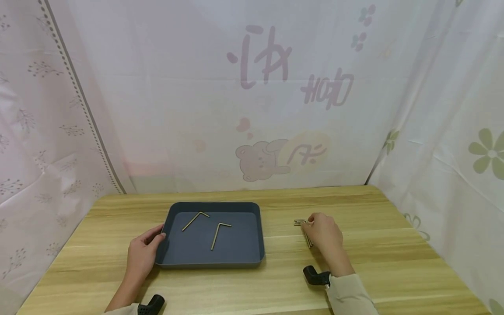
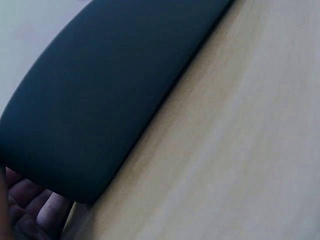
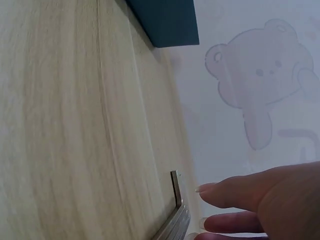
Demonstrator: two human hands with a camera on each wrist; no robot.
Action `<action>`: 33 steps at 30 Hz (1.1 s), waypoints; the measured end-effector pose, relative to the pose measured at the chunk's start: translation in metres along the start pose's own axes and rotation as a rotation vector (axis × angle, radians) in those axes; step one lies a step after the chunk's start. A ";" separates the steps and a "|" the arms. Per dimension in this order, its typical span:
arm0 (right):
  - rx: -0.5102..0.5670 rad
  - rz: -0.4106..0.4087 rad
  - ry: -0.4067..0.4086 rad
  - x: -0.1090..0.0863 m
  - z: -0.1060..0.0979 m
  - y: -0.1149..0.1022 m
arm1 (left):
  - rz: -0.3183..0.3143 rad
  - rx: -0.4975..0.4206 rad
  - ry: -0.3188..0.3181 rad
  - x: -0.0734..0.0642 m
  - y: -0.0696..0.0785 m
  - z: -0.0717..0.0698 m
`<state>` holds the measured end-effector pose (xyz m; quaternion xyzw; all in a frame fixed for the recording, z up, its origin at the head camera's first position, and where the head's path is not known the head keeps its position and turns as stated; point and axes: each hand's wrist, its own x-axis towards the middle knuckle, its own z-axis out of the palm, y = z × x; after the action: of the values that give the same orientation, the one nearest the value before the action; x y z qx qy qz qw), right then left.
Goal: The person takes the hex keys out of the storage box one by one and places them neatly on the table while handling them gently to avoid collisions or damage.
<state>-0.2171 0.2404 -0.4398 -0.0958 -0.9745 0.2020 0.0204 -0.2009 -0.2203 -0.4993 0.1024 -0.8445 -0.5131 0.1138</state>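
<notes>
The left hand (image 1: 142,253) pinches the tray (image 1: 193,258), which has two bent rods (image 1: 215,236) inside. Right of the tray, the right hand (image 1: 324,234), fingers loosely parted, is by a rod pile (image 1: 309,241).

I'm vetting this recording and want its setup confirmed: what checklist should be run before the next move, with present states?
1. Left hand holding the gray tray at its left side: ok.
2. Two hex keys inside the tray, not overlapping: ok.
3. Bare floor left in the tray: ok, along its right side.
4. Right hand at the bunched hex keys: ok.
5. Those keys spread apart: not ok, lying close together.
6. Right hand's pinch secure: cannot tell.
</notes>
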 end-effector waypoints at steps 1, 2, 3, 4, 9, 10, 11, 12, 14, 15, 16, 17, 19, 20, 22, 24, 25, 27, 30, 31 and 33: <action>0.004 -0.006 0.000 -0.001 -0.001 -0.001 | 0.000 -0.001 -0.002 0.000 0.000 0.000; 0.008 -0.014 0.002 -0.001 -0.001 -0.003 | 0.000 -0.002 -0.004 0.000 0.000 0.000; 0.013 -0.023 0.001 -0.002 -0.002 -0.004 | 0.001 -0.003 -0.006 0.000 0.000 0.000; 0.020 -0.030 0.000 -0.003 -0.002 -0.006 | 0.001 -0.004 -0.007 0.000 0.000 -0.001; 0.077 -0.079 -0.021 -0.009 -0.006 -0.016 | -0.004 -0.010 -0.010 0.000 0.000 -0.002; 0.096 -0.098 -0.033 -0.010 -0.006 -0.019 | -0.005 -0.012 -0.012 0.000 0.000 -0.002; 0.125 -0.119 -0.047 -0.011 -0.007 -0.021 | -0.005 -0.012 -0.013 0.000 0.000 -0.002; 0.165 -0.140 -0.070 -0.011 -0.007 -0.023 | -0.007 -0.012 -0.013 0.000 0.000 -0.002; 0.252 -0.180 -0.119 -0.012 -0.008 -0.028 | -0.009 -0.010 -0.014 0.000 0.000 -0.001; 0.291 -0.197 -0.146 -0.012 -0.009 -0.031 | -0.009 -0.011 -0.014 0.000 0.000 -0.001; 0.325 -0.208 -0.170 -0.013 -0.009 -0.034 | -0.009 -0.012 -0.013 0.000 0.000 -0.001; 0.361 -0.218 -0.193 -0.015 -0.010 -0.038 | -0.009 -0.011 -0.013 0.000 0.000 -0.001; 0.406 -0.249 -0.224 -0.019 -0.012 -0.047 | -0.004 -0.009 -0.013 0.000 0.000 -0.001; 0.416 -0.270 -0.234 -0.021 -0.013 -0.052 | -0.001 -0.008 -0.012 0.000 0.001 -0.001; 0.442 -0.309 -0.259 -0.024 -0.012 -0.062 | 0.002 -0.006 -0.006 0.001 0.001 -0.001; 0.466 -0.342 -0.294 -0.026 -0.008 -0.073 | -0.003 0.007 0.006 0.001 0.000 -0.001; 0.474 -0.354 -0.312 -0.027 -0.006 -0.079 | -0.005 0.010 0.011 0.001 0.000 -0.001; 0.489 -0.367 -0.348 -0.029 0.000 -0.089 | -0.006 0.013 0.016 0.001 -0.001 -0.001; 0.480 -0.386 -0.386 -0.031 0.010 -0.105 | -0.001 0.007 0.000 0.001 -0.002 -0.001; 0.469 -0.394 -0.393 -0.031 0.013 -0.109 | 0.000 0.005 -0.005 0.001 -0.003 -0.001; 0.430 -0.419 -0.403 -0.031 0.018 -0.118 | -0.002 0.004 -0.005 0.002 -0.003 0.000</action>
<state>-0.2088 0.1206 -0.4091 0.1543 -0.8926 0.4086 -0.1115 -0.2020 -0.2224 -0.5017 0.1021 -0.8457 -0.5120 0.1108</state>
